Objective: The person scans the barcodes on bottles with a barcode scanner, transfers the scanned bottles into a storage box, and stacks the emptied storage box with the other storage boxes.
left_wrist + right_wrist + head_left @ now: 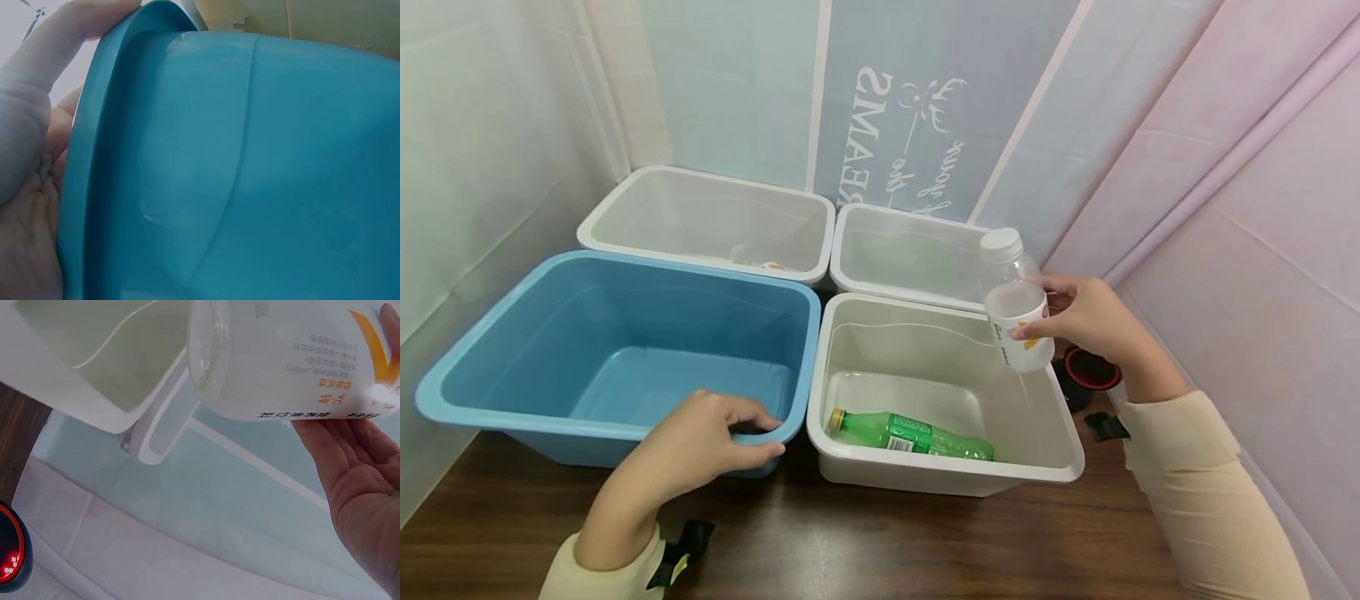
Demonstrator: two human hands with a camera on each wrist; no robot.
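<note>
Over the right side of the front white bin (947, 483), the right hand (1093, 321) holds a clear bottle (1018, 312) with a white cap and a white label, tilted slightly. In the right wrist view the fingers and thumb of the hand (365, 469) are round the labelled bottle (281, 362). The left hand (700, 442) grips the near right corner of the blue basin (617, 429); in the left wrist view the hand (37, 125) lies along the basin's rim (84, 162). A green bottle (910, 435) with a yellow cap lies in the front white bin.
Behind stand two more white bins, left (707, 179) and right (910, 212); the left one holds a clear item (741, 254), partly hidden. A black and red round object (1090, 371) sits right of the front bin on the wooden table (850, 542). Curtains hang behind.
</note>
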